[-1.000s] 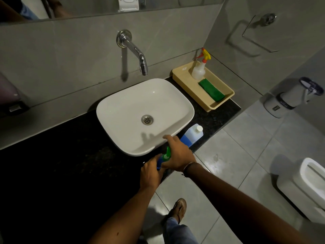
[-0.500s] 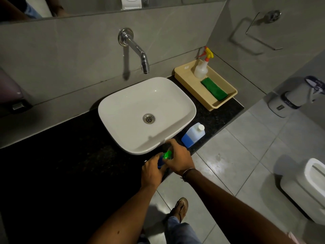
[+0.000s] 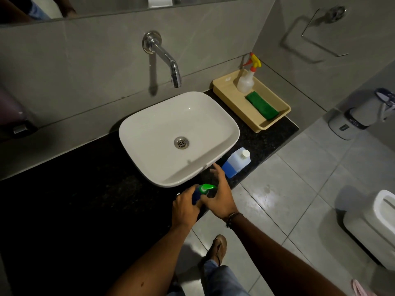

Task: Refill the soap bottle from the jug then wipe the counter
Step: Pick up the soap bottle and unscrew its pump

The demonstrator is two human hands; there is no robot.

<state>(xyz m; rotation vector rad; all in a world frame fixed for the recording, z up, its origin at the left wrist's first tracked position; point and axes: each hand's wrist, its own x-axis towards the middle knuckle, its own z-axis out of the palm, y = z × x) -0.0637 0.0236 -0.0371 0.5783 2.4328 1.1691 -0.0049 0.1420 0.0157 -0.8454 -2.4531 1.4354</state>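
From the head camera, our left hand [image 3: 185, 207] grips the soap bottle [image 3: 196, 196] at the front edge of the bench [image 3: 85, 199], just before the sink [image 3: 149, 133]. Half a second ago our right hand [image 3: 221, 197] covered the green pump [image 3: 206, 187]; now its fingers are spread and loose, and the pump shows. It is still on, so unscrewing seems unfinished. The jug [image 3: 236, 163] stands capped just beyond.

Black counter [image 3: 74, 199], white basin [image 3: 149, 133] on it; tray [image 3: 245, 110] back-right of the basin, jug [image 3: 236, 163] just beside, soap bottle [image 3: 196, 194] in front.
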